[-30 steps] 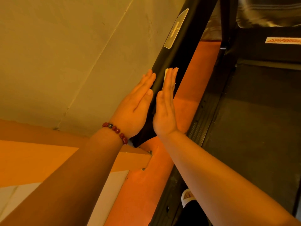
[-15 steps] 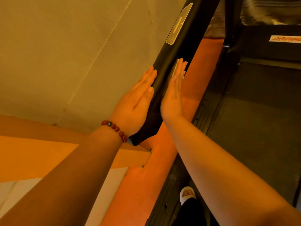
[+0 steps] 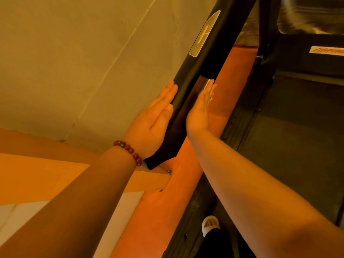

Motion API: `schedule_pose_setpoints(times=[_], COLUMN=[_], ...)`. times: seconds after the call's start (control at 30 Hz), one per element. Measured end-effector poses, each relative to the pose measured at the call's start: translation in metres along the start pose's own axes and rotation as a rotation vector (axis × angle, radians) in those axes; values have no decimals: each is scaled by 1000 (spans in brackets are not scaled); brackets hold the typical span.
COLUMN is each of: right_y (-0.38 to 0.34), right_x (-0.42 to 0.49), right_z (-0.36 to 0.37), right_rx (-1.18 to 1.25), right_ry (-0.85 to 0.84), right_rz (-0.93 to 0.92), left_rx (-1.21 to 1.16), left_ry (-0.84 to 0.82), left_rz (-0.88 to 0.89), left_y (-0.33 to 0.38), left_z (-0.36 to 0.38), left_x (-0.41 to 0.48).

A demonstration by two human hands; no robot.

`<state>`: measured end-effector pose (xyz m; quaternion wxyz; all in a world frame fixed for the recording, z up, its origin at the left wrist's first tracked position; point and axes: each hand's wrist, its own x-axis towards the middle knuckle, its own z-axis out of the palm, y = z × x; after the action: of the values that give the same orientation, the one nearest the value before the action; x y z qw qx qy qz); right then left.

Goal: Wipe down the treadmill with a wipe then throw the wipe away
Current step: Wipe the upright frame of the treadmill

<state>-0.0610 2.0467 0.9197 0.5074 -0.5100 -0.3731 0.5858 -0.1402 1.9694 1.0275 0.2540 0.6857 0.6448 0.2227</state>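
Head view: lays the left hand flat, fingers straight, on the outer side of the treadmill handrail; presses the wipe against the inner side under straight fingers of the right hand.

Beyond the left hand and right hand, the handrail runs unobstructed up to the upright post. To its right, open room lies above the belt.
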Motion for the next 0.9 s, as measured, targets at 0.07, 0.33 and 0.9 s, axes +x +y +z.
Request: schedule_pose_setpoints(times=[0.07, 0.33, 0.9], right_y=[1, 1, -23], right_x=[-10, -20, -4], right_z=[2, 1, 0], right_rx=[46, 38, 34], right_ry=[-18, -41, -59], right_rz=[24, 45, -101], left_rx=[6, 63, 175], left_ry=[-4, -7, -23], left_rz=[-8, -6, -27], left_y=[1, 3, 11], left_z=[0, 1, -9], left_x=[0, 1, 29])
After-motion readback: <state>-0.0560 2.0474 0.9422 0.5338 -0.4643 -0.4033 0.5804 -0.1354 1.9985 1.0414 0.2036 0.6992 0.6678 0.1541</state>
